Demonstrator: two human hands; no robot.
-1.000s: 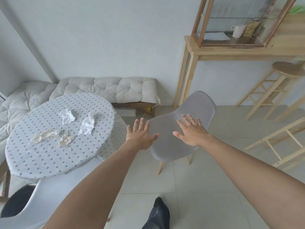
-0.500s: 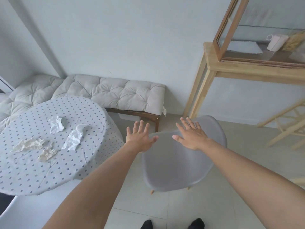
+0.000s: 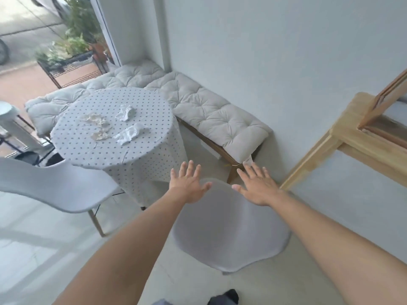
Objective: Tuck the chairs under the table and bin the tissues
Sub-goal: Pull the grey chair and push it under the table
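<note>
Both hands were out over the grey chair (image 3: 231,234), and the picture had moved on quickly. A second before, that chair stood well ahead with its legs showing; half a second before, it had come closer; here its shell sat right under the person, the back's top edge just at the fingertips. The view had also swung left, bringing in the round table (image 3: 114,137) in its dotted cloth and the window beyond.

The left hand (image 3: 187,186) was flat and spread, fingers fanned, its thumb over the chair's rim. The right hand (image 3: 256,187) was just as splayed. Whether either palm actually pressed on the shell could not be told; neither had curled around anything.

That read as the final reach before taking the backrest. The grey chair stood clear of the table, near the cushioned bench (image 3: 215,119), so the tuck was not yet done. The white chair (image 3: 57,188) also sat out, to the left. The four crumpled tissues (image 3: 130,134) lay on the tabletop, unbinned. No bin showed.
</note>
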